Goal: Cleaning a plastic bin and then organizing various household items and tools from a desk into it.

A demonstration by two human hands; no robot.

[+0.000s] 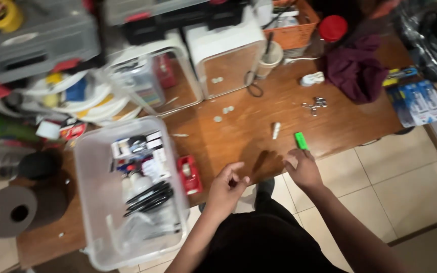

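Observation:
My right hand (304, 171) is at the front edge of the wooden table (249, 131) and holds a small bright green object (301, 140) that sticks up from its fingers. My left hand (227, 188) hovers at the table's edge with its fingers loosely curled and apart; it seems to hold nothing. It is just right of a red tape dispenser (189, 174). A small white cylinder (275, 130) lies on the table just beyond my right hand.
A clear plastic bin (94, 202) with markers, bottles and small items sits at the left. Behind are white boxes (226, 50), an orange basket (297, 30), a maroon cloth (356, 68), blue packages (416, 103), scattered coins and metal clips, and a tape roll (13, 210).

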